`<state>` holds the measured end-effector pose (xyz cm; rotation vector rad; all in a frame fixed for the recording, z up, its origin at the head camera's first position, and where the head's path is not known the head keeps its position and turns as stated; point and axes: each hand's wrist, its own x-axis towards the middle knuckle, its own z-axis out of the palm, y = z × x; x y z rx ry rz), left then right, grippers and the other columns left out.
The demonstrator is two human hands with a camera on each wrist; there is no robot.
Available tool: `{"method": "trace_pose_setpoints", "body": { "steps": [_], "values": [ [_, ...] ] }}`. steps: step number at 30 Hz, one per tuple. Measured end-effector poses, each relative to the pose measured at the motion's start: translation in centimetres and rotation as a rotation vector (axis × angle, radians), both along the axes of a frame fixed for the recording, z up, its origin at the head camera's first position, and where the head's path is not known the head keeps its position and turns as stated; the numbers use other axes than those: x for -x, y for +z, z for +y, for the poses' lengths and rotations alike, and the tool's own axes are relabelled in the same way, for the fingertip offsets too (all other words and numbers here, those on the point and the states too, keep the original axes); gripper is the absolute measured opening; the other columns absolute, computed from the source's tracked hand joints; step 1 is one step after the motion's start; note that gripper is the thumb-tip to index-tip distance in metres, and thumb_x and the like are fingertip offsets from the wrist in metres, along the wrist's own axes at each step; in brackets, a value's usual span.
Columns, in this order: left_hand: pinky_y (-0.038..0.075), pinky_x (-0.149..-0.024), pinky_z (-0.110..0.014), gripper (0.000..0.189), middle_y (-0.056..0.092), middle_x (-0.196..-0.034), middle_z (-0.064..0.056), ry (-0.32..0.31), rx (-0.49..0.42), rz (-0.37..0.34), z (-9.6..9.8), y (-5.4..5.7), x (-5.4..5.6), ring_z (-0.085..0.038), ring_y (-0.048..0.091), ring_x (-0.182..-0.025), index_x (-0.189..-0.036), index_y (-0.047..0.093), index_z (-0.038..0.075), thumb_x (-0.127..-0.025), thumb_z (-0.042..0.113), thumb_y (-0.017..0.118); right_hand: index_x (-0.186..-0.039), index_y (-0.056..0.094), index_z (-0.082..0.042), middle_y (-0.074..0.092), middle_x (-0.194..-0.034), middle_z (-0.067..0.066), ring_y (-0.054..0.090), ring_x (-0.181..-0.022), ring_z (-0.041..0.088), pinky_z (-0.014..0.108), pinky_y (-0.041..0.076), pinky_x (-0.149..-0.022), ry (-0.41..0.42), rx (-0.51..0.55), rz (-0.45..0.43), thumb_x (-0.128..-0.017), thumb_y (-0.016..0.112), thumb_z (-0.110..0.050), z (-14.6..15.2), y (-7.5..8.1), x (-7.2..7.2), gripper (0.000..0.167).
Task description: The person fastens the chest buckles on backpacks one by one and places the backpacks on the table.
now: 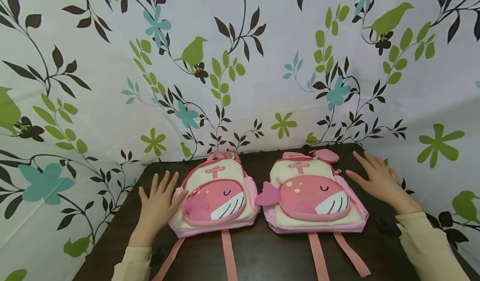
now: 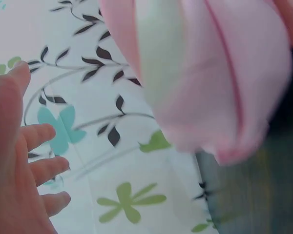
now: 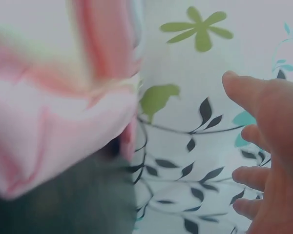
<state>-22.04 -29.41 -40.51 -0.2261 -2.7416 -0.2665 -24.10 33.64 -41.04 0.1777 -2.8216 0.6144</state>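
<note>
Two small pink and cream backpacks with a whale on the front pocket lie side by side, fronts up. Beside the left backpack (image 1: 213,199) is my left hand (image 1: 157,206), fingers spread, its thumb overlapping the bag's edge in the head view. My right hand (image 1: 378,181) hovers off the upper right side of the right backpack (image 1: 311,195), fingers spread and holding nothing. In the left wrist view the blurred pink side of a backpack (image 2: 205,83) stands apart from the fingers. The right wrist view likewise has a backpack (image 3: 63,112) away from the hand.
Both bags rest on a dark brown table (image 1: 270,256), their pink straps (image 1: 229,256) trailing toward the front edge. A white curtain (image 1: 262,93) printed with leaves, birds and flowers hangs behind the table and along both sides.
</note>
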Motion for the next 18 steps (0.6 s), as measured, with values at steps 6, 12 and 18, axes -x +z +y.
{"method": "trace_pose_setpoints", "body": {
  "steps": [6,12,18],
  "values": [
    [-0.004,-0.108,-0.077,0.080,0.027,-0.162,-0.021,-0.063,-0.008,-0.007,2.8,0.7,0.2,-0.045,0.008,-0.151,-0.158,0.034,0.014,-0.095,0.058,0.059,-0.159,0.021,-0.005,0.016,-0.157,0.038,0.005,-0.142,0.064,0.086,0.007,-0.098,0.054,0.043,0.058,-0.102,0.054,-0.047,-2.2,2.1,0.6,0.078],
    [0.005,-0.111,-0.075,0.078,0.036,-0.159,-0.018,-0.173,0.026,0.000,6.2,0.6,-0.6,-0.042,0.018,-0.150,-0.155,0.040,0.014,-0.093,0.055,0.064,-0.155,0.029,0.001,0.022,-0.156,0.037,0.014,-0.141,0.062,0.086,0.014,-0.097,0.122,0.053,0.075,-0.101,0.060,-0.033,-5.1,3.8,1.7,0.072],
    [0.015,-0.111,-0.073,0.076,0.046,-0.153,-0.015,-0.353,0.023,0.053,9.9,0.0,-1.4,-0.040,0.032,-0.145,-0.150,0.049,0.014,-0.090,0.054,0.070,-0.158,0.025,-0.002,0.019,-0.161,0.029,0.020,-0.145,0.053,0.077,0.018,-0.107,0.192,0.181,0.029,-0.103,0.057,-0.036,-8.5,5.5,3.6,0.073]
  ]
}}
